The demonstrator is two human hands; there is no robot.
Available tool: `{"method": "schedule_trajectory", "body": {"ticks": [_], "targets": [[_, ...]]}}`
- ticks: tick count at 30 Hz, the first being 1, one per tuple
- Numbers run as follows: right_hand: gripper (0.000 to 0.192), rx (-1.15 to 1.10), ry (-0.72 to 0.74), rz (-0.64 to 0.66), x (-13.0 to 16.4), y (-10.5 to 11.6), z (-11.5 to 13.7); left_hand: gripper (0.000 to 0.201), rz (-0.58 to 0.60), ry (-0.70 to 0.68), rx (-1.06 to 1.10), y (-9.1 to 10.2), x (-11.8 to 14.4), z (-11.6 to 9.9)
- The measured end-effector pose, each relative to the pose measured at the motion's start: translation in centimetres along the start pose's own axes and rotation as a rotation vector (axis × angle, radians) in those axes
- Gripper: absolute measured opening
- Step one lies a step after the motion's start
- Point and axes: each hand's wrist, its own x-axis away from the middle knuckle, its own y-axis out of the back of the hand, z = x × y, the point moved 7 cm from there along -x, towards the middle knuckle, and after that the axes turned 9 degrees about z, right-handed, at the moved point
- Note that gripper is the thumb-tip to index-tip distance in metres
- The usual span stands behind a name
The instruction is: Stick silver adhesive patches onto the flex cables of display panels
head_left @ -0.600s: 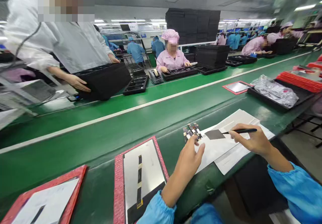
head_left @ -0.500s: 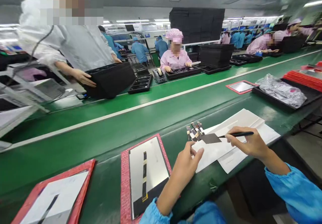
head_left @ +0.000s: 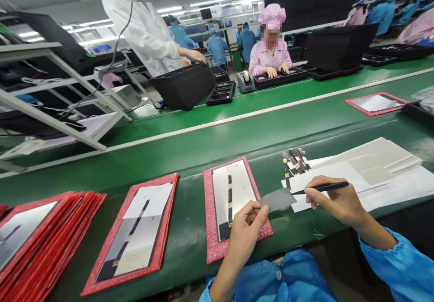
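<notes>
Between my hands hangs a thin grey film piece (head_left: pixel 276 200). My left hand (head_left: pixel 247 232) pinches its left end with thumb and fingertips. My right hand (head_left: pixel 337 200) is closed around slim black tweezers (head_left: pixel 327 187), whose tip meets the film's right end. Beneath and left of the film lies a flat panel (head_left: pixel 244 186) on red bubble wrap (head_left: pixel 212 243), with a dark ribbon cable (head_left: pixel 230 198) along it. Several loose flex cables (head_left: pixel 296 162) lie beyond the film, beside white sheets (head_left: pixel 325 175).
Another cable-topped panel (head_left: pixel 139 229) on red wrap lies to the left, then a stack of red-wrapped panels (head_left: pixel 64 243). Across the green bench, a person in pink (head_left: pixel 271 60) handles a black tray (head_left: pixel 281 79). A person in white (head_left: pixel 145 35) touches stacked black trays (head_left: pixel 185 87).
My left hand has closed on the film's left end. The film has shifted left, away from the white sheets, with the tweezers still at it. The view has turned left.
</notes>
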Motion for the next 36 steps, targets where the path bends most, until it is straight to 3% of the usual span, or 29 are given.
{"method": "schedule_trajectory", "body": {"ticks": [4,10,15,20,26,33,36], "targets": [[0.014,-0.076,-0.103,-0.015,0.6,-2.9,-1.5,0.044,-0.093,-0.002,-0.038,2.4,2.2,0.2],[0.020,-0.142,-0.252,0.056,1.3,-8.1,-3.2,0.047,-0.287,-0.042,-0.347,6.3,4.8,0.3],[0.017,-0.205,-0.347,0.096,1.1,-10.7,-4.6,0.035,-0.373,-0.085,-0.546,7.6,6.1,-0.2],[0.017,-0.211,-0.398,0.128,1.1,-11.7,-5.2,0.030,-0.392,-0.137,-0.704,7.2,6.6,-0.5],[0.022,-0.125,-0.440,0.139,1.5,-11.5,-5.3,0.035,-0.381,-0.075,-0.781,6.8,6.4,1.0],[0.017,-0.053,-0.450,0.167,2.0,-11.9,-5.3,0.038,-0.358,0.064,-0.752,7.4,6.2,2.5],[0.014,-0.065,-0.449,0.176,2.1,-12.0,-5.1,0.032,-0.387,0.055,-0.685,7.5,6.4,2.3]]}}
